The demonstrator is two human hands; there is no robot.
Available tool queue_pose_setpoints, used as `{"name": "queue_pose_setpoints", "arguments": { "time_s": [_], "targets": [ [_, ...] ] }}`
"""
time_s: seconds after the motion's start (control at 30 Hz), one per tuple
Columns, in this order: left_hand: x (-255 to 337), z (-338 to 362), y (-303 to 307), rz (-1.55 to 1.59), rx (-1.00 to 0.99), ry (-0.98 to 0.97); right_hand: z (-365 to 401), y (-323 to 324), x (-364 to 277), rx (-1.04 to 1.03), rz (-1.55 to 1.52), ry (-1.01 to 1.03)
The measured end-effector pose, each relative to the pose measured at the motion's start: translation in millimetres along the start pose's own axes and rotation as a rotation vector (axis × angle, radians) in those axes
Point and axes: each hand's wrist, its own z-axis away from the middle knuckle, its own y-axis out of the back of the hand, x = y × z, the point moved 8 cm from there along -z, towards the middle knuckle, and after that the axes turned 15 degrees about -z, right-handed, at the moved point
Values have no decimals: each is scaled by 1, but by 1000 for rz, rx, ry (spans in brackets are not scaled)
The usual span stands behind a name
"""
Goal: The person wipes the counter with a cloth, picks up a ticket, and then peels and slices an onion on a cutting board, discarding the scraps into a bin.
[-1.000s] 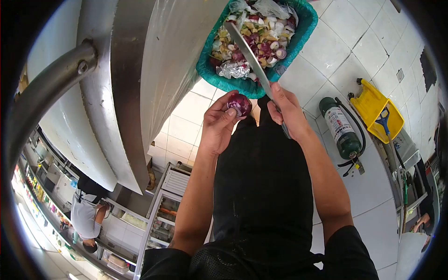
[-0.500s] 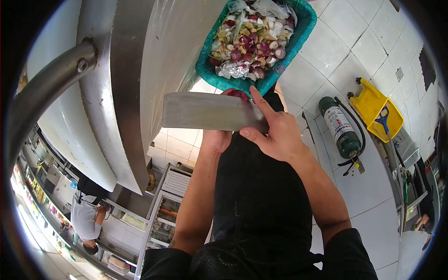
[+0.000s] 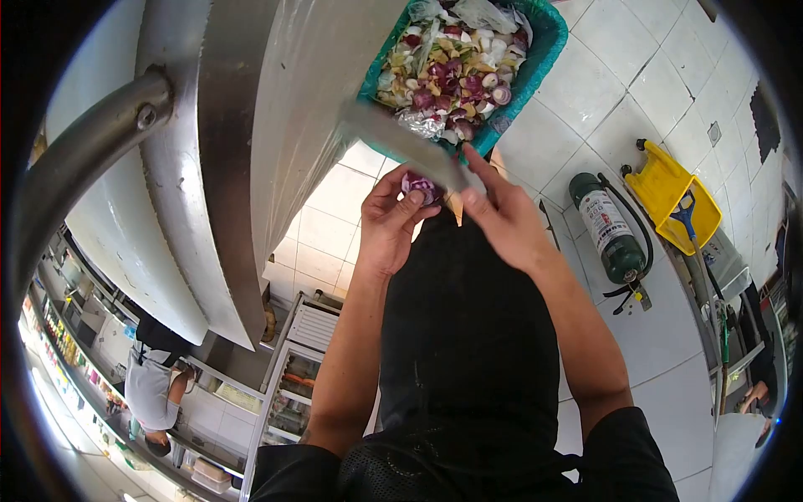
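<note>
My left hand (image 3: 389, 222) holds a small red onion (image 3: 418, 186) in its fingertips, cut face showing. My right hand (image 3: 502, 217) grips a broad cleaver (image 3: 401, 142) by the handle end, the blade lying just above the onion and reaching left toward the steel counter. Both hands are in front of my dark apron, just below a teal-lined bin (image 3: 535, 58) filled with onion peels and trimmings.
A stainless steel counter edge (image 3: 226, 167) with a round rail (image 3: 75, 167) runs along the left. On the white tiled floor stand a green gas cylinder (image 3: 606, 226) and a yellow mop bucket (image 3: 669, 192). Another person (image 3: 155, 376) stands at the lower left near shelves.
The cleaver, held flat and covering the onion half a second ago, has tilted edge-on and risen; the onion is visible again in my left fingers.
</note>
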Motion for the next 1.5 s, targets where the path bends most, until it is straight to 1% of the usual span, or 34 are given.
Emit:
{"name": "queue_pose_setpoints", "arguments": {
  "time_s": [0.07,0.1,0.17,0.2,0.43,0.53,0.63,0.7,0.73,0.8,0.83,0.9,0.93,0.97,1.03,1.07,1.13,1.2,1.23,1.3,1.37,1.43,1.5],
  "targets": [
    [-2,0,5,-48,48,-37,12,-15,-27,-129,577,34],
    [0,0,4,-49,48,-38,15,-18,-27,-129,576,35],
    [-2,0,-3,-29,-6,19,19,-28,-28,-159,706,83],
    [-1,-1,-6,-91,-29,-4,18,-30,-26,-151,666,89],
    [-4,-1,-6,-64,-39,-10,18,-31,-31,-153,748,111],
    [-4,-1,-5,-79,-24,-21,17,-30,-30,-149,724,111],
    [-4,-2,-5,-12,-2,-5,13,-26,-24,-163,699,81],
    [3,-1,-1,-72,28,-66,4,-19,-3,-174,269,-51],
    [2,-3,1,-29,22,-48,0,-15,-2,-173,269,-52],
    [5,-2,4,-60,10,-53,-2,-19,14,-250,-337,-330],
    [7,-2,3,-90,-3,-59,-2,-16,15,-250,-337,-331],
    [8,-2,3,-90,-17,-63,-2,-13,20,-185,-540,-401],
    [8,-1,2,-96,-44,-63,-4,-9,16,-137,-522,-410],
    [8,-1,0,-101,-72,-64,-7,-6,18,-138,-521,-411],
    [10,2,-4,-94,-70,-70,-15,6,14,-110,-391,-346],
    [12,4,-6,-90,-66,-75,-14,7,14,-108,-390,-345],
    [11,5,-6,-102,-71,-77,-12,4,-3,-30,-162,-289],
    [10,5,-7,-112,-75,-82,-7,-4,-3,-46,-119,-258],
    [12,5,-8,-135,-81,-114,-4,-8,-3,-65,-77,-228],
    [15,6,-7,-162,-83,-148,3,-9,3,-37,-111,-219],
    [15,6,-6,-131,-79,-150,9,-8,7,-5,-144,-213],
    [14,6,-6,-76,-91,-139,15,-9,10,-83,13,-224],
    [12,7,-6,-21,-100,-127,17,-10,11,-85,3,-237]
  ]
}}
